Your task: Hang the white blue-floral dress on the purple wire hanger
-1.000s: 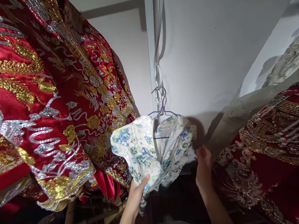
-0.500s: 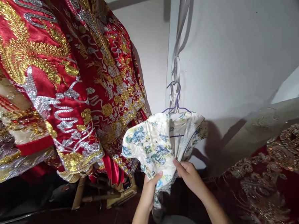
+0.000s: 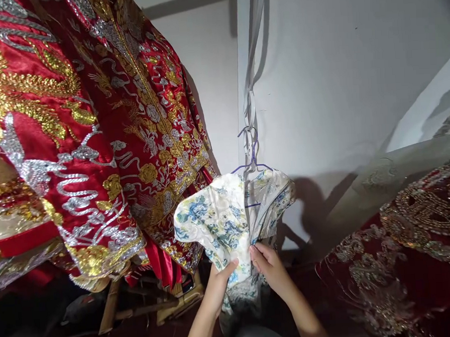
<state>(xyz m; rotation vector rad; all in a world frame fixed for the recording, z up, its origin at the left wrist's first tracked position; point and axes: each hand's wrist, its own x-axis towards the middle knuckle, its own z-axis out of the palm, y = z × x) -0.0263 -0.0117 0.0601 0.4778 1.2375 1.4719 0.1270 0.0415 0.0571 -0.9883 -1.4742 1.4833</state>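
Observation:
A white garment with blue and yellow flowers hangs on a purple wire hanger, its front opening parted at the top. The hanger's hook goes through a pale strap on the wall. My left hand is closed on the lower left part of the garment, thumb on top of the cloth. My right hand pinches the edge of the front opening, just right of the left hand. The fingers behind the cloth are hidden.
Red jackets with gold and silver embroidery hang at the left. Below them stands a bamboo-like wooden frame. A dark red beaded garment fills the lower right. Behind is a pale wall.
The view has shifted, so the hanger and garment appear further left. My right hand has come slightly nearer my left, and the garment's opening looks narrower. Both hands still hold the cloth.

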